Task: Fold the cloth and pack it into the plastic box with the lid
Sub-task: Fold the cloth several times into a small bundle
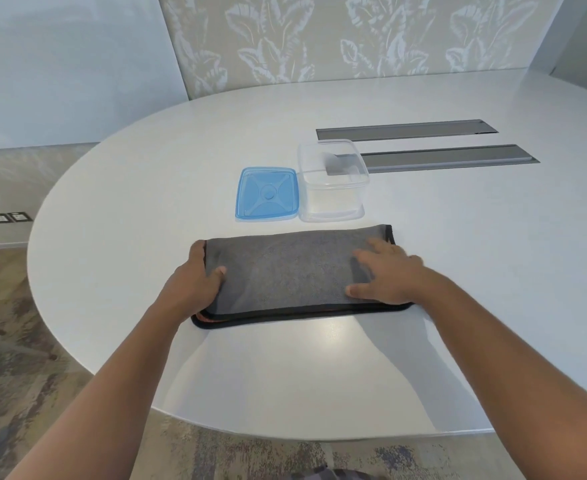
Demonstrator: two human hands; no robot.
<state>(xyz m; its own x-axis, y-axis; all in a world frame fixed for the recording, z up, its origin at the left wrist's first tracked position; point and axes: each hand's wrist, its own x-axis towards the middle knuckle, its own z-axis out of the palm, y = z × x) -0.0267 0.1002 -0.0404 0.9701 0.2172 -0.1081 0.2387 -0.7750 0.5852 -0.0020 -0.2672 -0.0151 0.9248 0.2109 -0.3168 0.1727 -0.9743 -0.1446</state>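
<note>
A grey cloth (285,271) with a black hem lies folded into a wide rectangle on the white table (112,202). My left hand (198,278) grips its left end, thumb on top and fingers tucked underneath. My right hand (385,275) rests flat on the cloth's right part, fingers spread. Just behind the cloth stands a clear plastic box (332,181), open and with nothing in it. Its blue lid (268,194) lies flat on the table to the box's left.
Two grey metal cable slots (406,130) (448,157) are set into the tabletop behind and right of the box. The table's rounded edge curves around the left and front. Patterned carpet and floor sockets (9,217) lie beyond it at left.
</note>
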